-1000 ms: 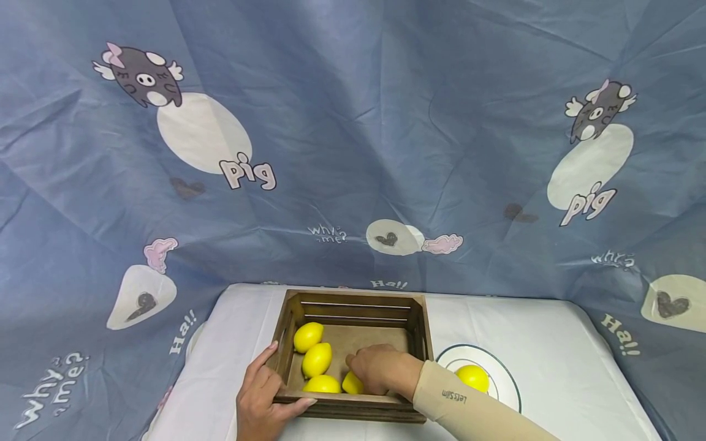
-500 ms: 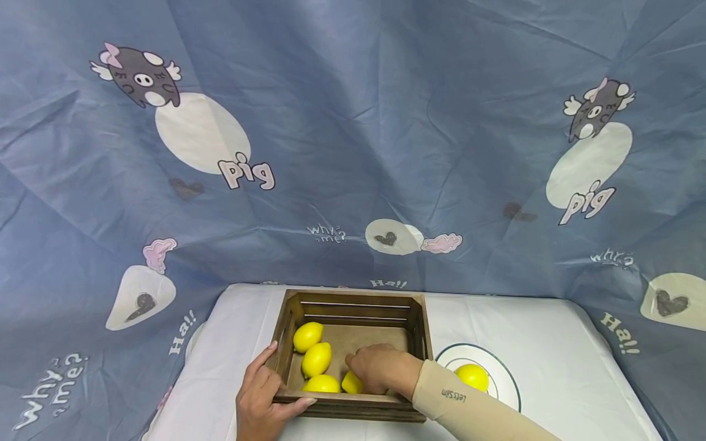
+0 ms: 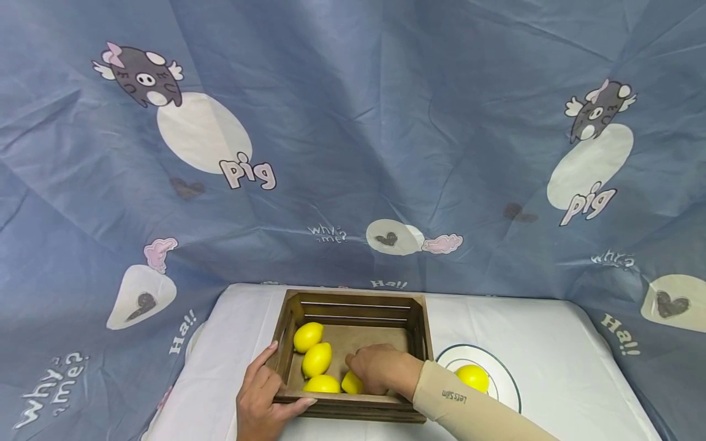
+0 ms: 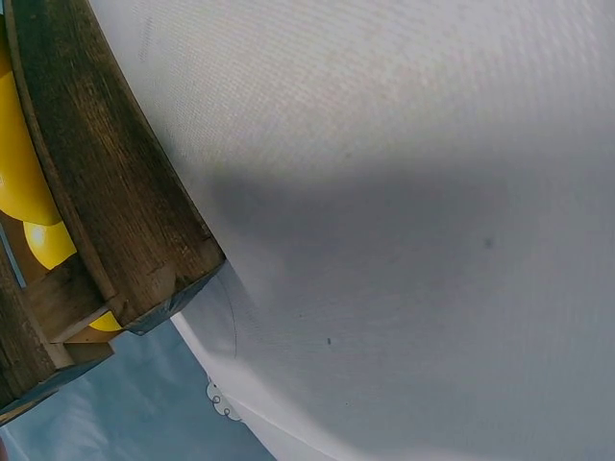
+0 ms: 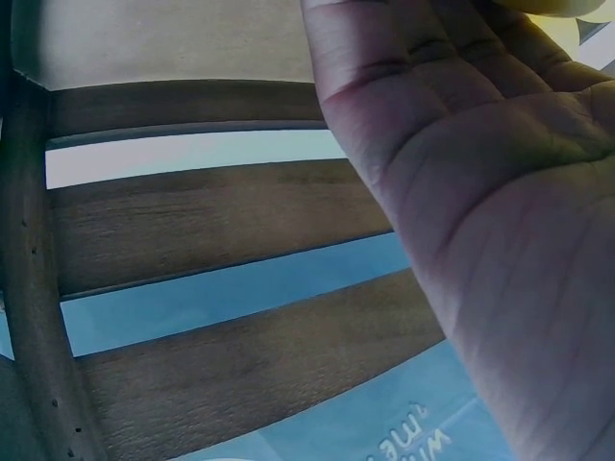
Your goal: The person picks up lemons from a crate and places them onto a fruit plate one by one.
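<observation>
A brown wooden crate (image 3: 358, 399) stands on the white cloth with yellow lemons inside. My left hand (image 3: 263, 395) grips its near left corner, thumb along the front rim and fingers against the left side. Inside the crate, near the front wall, my right hand (image 3: 382, 369) reaches down and holds a lemon (image 3: 351, 383), mostly hidden by the hand and front rim. To its left sit three other lemons: one at the back (image 3: 308, 337), one in the middle (image 3: 317, 360) and one at the front (image 3: 322, 384). The right wrist view shows my palm (image 5: 509, 211) close to the slatted wall.
Right of the crate, a white plate (image 3: 507, 380) with a dark rim carries one lemon (image 3: 472, 378), partly behind my right forearm. The white cloth (image 3: 551, 343) covers the table. A blue printed curtain (image 3: 353, 153) hangs behind and at both sides.
</observation>
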Available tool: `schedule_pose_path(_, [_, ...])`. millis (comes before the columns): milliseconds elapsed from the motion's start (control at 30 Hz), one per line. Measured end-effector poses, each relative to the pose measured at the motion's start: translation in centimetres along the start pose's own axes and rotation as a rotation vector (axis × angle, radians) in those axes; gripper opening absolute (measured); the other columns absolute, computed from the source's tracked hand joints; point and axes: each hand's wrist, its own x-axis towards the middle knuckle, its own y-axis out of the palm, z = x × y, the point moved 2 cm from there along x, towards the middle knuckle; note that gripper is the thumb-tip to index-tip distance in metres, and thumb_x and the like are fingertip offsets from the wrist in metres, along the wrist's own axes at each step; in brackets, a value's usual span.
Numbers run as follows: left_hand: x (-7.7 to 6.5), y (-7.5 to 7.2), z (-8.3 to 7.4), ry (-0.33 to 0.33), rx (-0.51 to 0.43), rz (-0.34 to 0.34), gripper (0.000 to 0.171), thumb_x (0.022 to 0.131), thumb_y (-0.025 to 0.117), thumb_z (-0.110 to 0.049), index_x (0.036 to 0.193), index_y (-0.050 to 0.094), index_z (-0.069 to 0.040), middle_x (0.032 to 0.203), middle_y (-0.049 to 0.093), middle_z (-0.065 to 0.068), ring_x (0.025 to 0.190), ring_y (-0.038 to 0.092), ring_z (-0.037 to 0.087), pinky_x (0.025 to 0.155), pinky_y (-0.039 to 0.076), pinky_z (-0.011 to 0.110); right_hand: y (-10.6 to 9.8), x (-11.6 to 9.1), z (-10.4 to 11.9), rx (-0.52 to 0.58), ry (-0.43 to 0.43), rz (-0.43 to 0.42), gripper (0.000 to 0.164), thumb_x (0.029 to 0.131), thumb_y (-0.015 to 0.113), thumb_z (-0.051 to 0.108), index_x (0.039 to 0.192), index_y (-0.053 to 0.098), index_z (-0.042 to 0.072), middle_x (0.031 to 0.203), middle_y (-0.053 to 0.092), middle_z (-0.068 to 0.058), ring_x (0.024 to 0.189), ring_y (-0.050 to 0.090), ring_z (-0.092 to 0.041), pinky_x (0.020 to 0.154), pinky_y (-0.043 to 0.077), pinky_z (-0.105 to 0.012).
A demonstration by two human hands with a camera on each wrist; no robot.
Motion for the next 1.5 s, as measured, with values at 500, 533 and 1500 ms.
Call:
schedule_pose_path(500, [0.24,-0.01,-0.10,0.008,-0.008,-0.013,0.070,0.086,0.071,-0.072,0.063,0.038,-0.014,0.065,0.042,0.002,0.103,0.067,0.047,0.116,0.044,0.021,-0.12,0.08,-0.06,0.018,-0.013,-0.006,0.047,0.081,0.092,0.033,0.119,0.069,0.020,0.095,0.066,0.004,0.080,0.061,-0.009,0.079,0.063,-0.030])
schedule_pose_path(533, [0.23,0.00,-0.09,0.010,-0.009,-0.014,0.070,0.086,0.071,-0.072,0.063,0.038,-0.014,0.065,0.042,0.002,0.103,0.067,0.047,0.116,0.044,0.022,-0.16,0.06,-0.06,0.020,-0.015,-0.008,0.047,0.081,0.092,0.033,0.119,0.069,0.020,0.095,0.066,0.004,0.080,0.061,-0.009,0.079,0.063,-0.030])
schedule_pose_path(1500, [0.26,-0.03,-0.13,-0.004,0.005,-0.006,0.071,0.086,0.070,-0.073,0.063,0.038,-0.014,0.065,0.044,0.004,0.105,0.067,0.047,0.114,0.043,0.017,-0.63,0.07,-0.22,0.047,-0.030,-0.032,0.050,0.079,0.093,0.037,0.120,0.069,0.019,0.094,0.065,0.005,0.076,0.059,-0.010,0.076,0.062,-0.029])
